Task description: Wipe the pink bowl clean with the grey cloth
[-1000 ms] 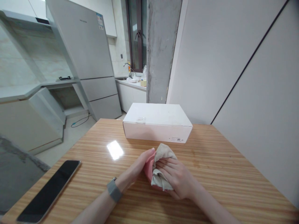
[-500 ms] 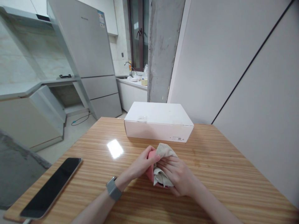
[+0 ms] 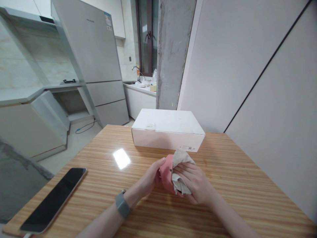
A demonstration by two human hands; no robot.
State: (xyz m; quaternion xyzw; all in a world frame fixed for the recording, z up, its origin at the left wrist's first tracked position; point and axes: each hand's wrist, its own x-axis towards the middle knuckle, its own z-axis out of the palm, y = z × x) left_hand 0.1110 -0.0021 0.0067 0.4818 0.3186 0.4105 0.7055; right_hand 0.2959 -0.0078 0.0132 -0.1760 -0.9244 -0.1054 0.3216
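A: Where is the work sitting?

B: The wooden table (image 3: 237, 188) is lying underneath. The white box (image 3: 168, 140) is standing on it, beyond the hands. The pink object (image 3: 166, 173) is being held just on the near side of that box; whether it is touching the table cannot be told. The beige cloth (image 3: 182, 183) is covering its right part.

A: What is making this step go well?

B: By judgement, opposed support — the left hand (image 3: 151, 177) is backing the pink object while the right hand (image 3: 196, 183) is pressing the beige cloth from the other side. Even pressure is probably serving best; a lopsided push may be turning the piece out of its grip. Keeping loose cloth edges gathered is also advisable.

A: How are the limbs posed?

B: The right forearm (image 3: 226, 213) and left forearm (image 3: 105, 221) are entering from the near side and converging, the left one bearing a grey watch (image 3: 122, 205). The left hand is curling around the pink object's left side, gripping it, thumb uppermost. The right hand is arching over the beige cloth, fingers lying close together and holding it in place. The right thumb is mostly hidden — its contact cannot be told.
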